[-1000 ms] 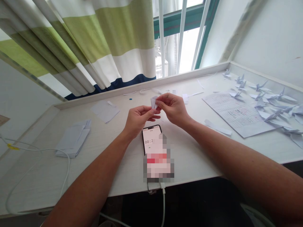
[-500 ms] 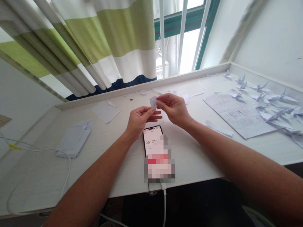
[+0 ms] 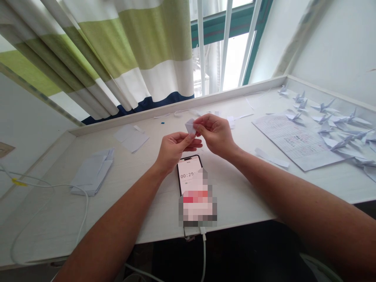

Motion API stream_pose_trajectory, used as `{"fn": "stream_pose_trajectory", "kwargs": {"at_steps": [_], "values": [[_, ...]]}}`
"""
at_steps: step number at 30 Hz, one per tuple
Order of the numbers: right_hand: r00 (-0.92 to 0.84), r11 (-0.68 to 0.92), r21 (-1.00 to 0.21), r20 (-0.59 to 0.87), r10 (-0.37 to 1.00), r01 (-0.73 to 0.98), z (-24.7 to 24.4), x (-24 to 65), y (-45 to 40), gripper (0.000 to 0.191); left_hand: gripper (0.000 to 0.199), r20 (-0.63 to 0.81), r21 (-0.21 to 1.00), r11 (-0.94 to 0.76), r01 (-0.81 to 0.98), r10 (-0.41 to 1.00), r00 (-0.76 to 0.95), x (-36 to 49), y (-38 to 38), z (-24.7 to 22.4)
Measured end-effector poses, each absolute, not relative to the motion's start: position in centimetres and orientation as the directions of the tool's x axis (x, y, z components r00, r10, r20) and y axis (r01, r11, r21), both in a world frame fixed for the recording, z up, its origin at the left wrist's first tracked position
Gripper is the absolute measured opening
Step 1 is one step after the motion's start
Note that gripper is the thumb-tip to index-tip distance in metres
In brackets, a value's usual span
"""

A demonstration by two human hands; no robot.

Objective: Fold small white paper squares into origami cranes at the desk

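A small folded white paper (image 3: 189, 125) is held up above the desk, between my two hands. My left hand (image 3: 176, 149) pinches its lower edge with the thumb on top, the other fingers stretched out behind. At its right side, the thumb and forefinger of my right hand (image 3: 214, 135) grip the paper, partly covering it. Below my hands a phone (image 3: 188, 168) lies face up on the desk, showing a timer, its lower part blurred out.
Several folded paper cranes (image 3: 323, 106) and a printed sheet (image 3: 293, 141) lie on the right. To the left are a stack of folded paper (image 3: 92, 172), flat paper pieces (image 3: 132, 138) and a white cable (image 3: 87, 203). Paper scraps lie along the desk's back edge (image 3: 232, 95).
The folded paper has tilted slightly between my fingers, and its lower edge is more covered. Both hands have stayed nearly in place.
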State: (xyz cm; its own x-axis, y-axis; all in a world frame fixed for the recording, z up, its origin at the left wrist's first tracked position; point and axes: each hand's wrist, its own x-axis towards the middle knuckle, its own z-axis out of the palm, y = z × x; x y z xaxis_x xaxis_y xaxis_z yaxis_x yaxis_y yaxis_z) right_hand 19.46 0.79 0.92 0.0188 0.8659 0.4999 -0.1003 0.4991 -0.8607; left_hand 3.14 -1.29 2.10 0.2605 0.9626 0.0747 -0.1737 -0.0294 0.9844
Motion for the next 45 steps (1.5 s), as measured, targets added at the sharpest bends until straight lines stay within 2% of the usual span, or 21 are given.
{"fn": "stream_pose_trajectory", "kwargs": {"at_steps": [11,18,21,26,35,45], "values": [[0.012,0.51,-0.854,0.512,0.859,-0.098,0.9,19.2,0.4,0.015,0.045,0.085,0.985,-0.039,-0.165,0.957,0.278,3.2,-0.8,2.0],[-0.063,0.388,-0.906,0.403,0.913,-0.17,0.8,19.3,0.2,0.043,0.048,0.118,0.988,-0.089,-0.125,0.96,0.254,3.1,-0.5,1.8],[-0.137,0.361,-0.92,0.382,0.914,-0.153,0.8,19.4,0.4,0.04,0.051,0.125,0.99,-0.103,-0.096,0.956,0.264,3.0,-0.5,1.8],[-0.147,0.357,-0.927,0.371,0.917,-0.113,1.2,19.5,0.0,0.044,0.051,0.134,0.991,-0.127,-0.042,0.95,0.281,2.9,-0.6,1.8],[-0.118,0.312,-0.929,0.339,0.933,-0.198,1.3,19.2,-0.2,0.047,0.041,0.176,0.984,-0.174,-0.028,0.954,0.241,3.0,-0.9,2.1],[-0.22,0.248,-0.934,0.307,0.926,-0.257,1.7,19.4,-0.2,0.049,0.042,0.169,0.985,-0.152,-0.086,0.955,0.245,3.3,-0.9,1.8]]}}
